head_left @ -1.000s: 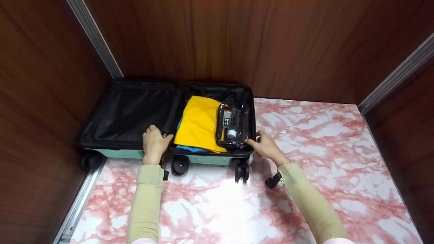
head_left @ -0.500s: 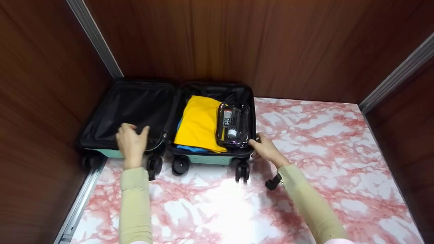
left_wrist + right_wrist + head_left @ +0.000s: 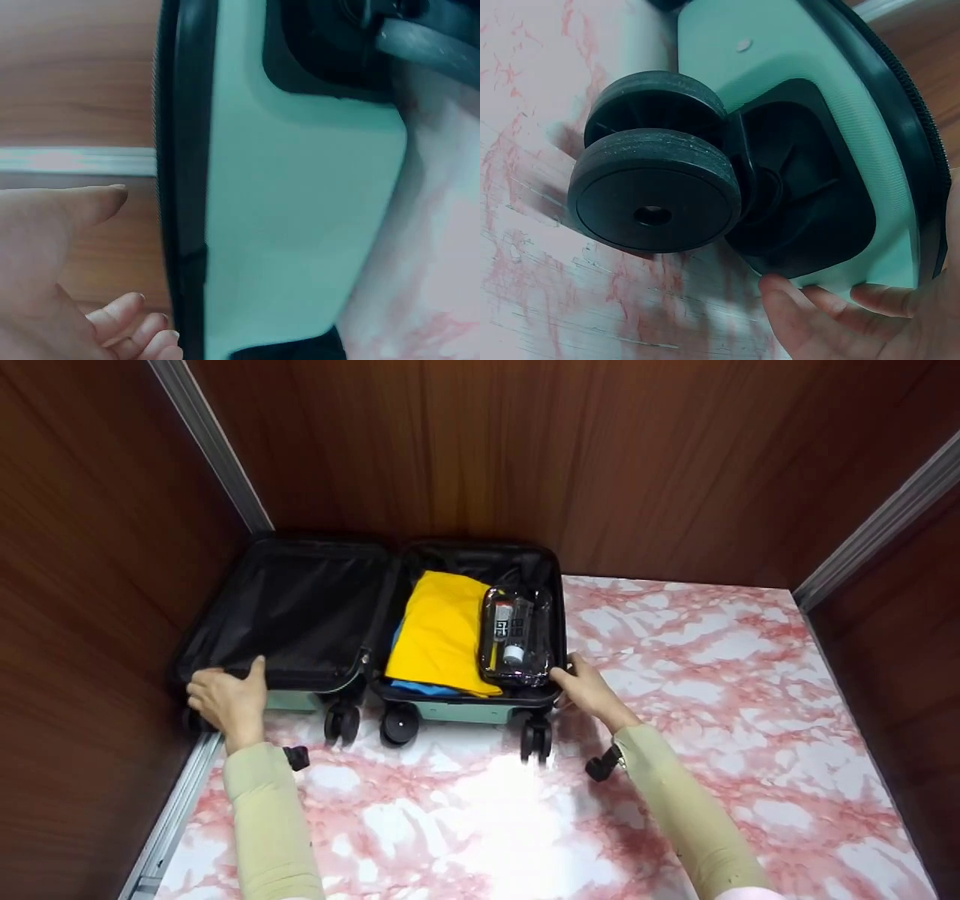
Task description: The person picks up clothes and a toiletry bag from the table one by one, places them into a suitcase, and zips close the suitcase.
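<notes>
An opened mint-green suitcase (image 3: 463, 712) with black lining lies on the floor, its two halves side by side. My left hand (image 3: 229, 701) is at the near left corner of the left half (image 3: 322, 615); in the left wrist view its thumb and loosely bent fingers show beside the black zipper edge (image 3: 187, 187). At the near right corner of the right half, my right hand (image 3: 592, 690) grips the rim, thumb on top and fingers (image 3: 885, 298) against the green shell. Inside that half lie a folded yellow cloth (image 3: 439, 634), some blue cloth (image 3: 420, 688) beneath it and a clear zip pouch (image 3: 536, 652).
Black caster wheels (image 3: 399, 724) stick out from the suitcase's near side. A brown wood-grain wall (image 3: 495, 457) stands close behind it, another wall (image 3: 90, 585) to its left. Pink-and-white marbled floor (image 3: 697, 697) extends to the right and in front.
My left hand has left the middle of the suitcase and moved left to the left half's near outer corner. My right hand's thumb has slid slightly off the pouch's corner onto the rim.
</notes>
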